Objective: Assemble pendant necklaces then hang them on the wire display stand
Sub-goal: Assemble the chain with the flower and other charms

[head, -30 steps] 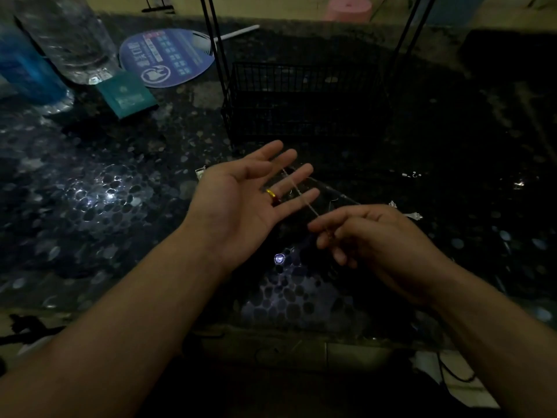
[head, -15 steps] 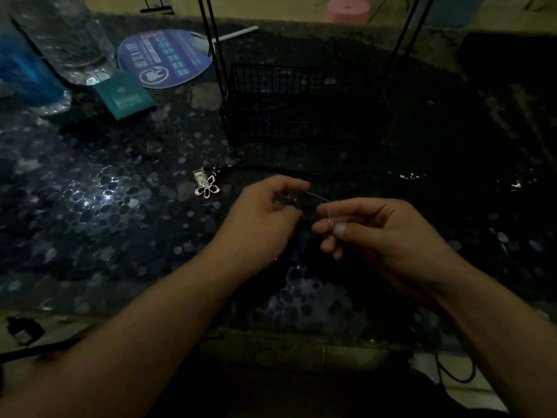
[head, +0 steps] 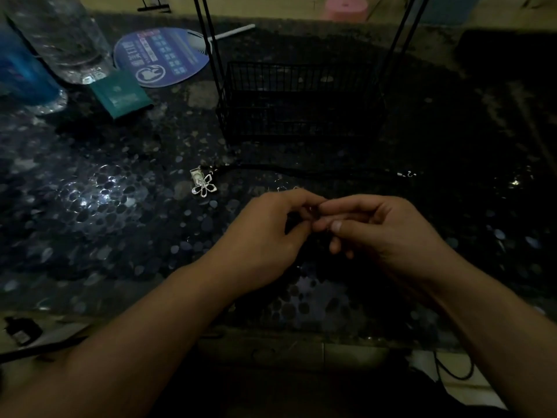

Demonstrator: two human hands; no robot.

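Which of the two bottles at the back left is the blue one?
The blue bottle at the far left edge. The bottle beside it, nearer the round fan, is clear.

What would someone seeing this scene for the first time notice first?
Most striking are the two hands meeting at the center, the left hand and right hand pinching something too small and dark to identify. Just beyond them to the left, a shiny flower pendant lies on the dark pebbled table. Behind it stands the black wire display stand.

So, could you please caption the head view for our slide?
Both hands pinch a small necklace part together above the table, flower pendant lying nearby.
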